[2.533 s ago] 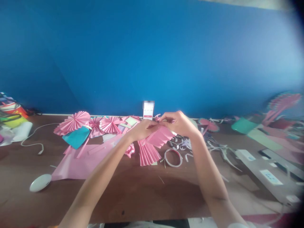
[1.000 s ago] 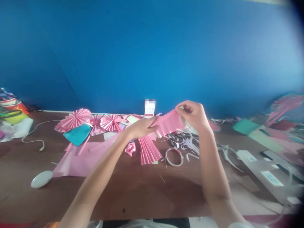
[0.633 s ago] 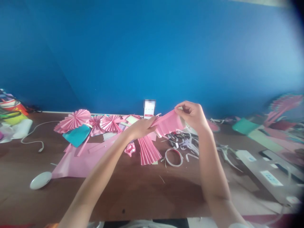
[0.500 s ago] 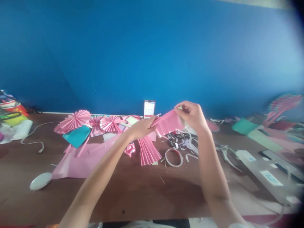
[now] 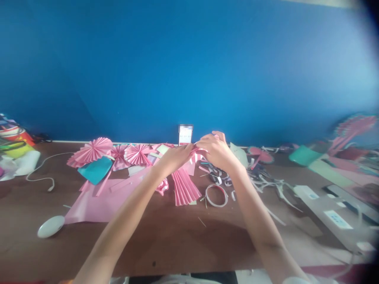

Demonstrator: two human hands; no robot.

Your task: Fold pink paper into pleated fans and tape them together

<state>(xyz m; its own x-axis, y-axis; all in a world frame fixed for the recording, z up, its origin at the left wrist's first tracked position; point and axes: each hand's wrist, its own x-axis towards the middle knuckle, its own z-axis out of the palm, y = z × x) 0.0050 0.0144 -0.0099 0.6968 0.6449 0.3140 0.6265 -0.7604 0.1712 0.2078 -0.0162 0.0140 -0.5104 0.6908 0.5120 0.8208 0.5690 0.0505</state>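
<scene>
Between my two hands is a piece of pink pleated paper, held above the desk and mostly covered by my fingers. My left hand grips its left end, fingers closed. My right hand has its fingers curled over the other part, close against the left hand. Just below them lies a pink pleated paper fan, spread toward me. A crumpled pink paper piece shows partly behind my left forearm. To the fan's right is a white ring-shaped roll.
Pink paper rosettes, a teal paper piece and a pink sheet lie left. A phone leans on the blue wall. A white mouse is front left; paper strips and a laptop are right.
My right hand has moved left and closed over the pink pleated paper, which was stretched out between my hands and is now gathered. My left hand has stayed nearly in place.
</scene>
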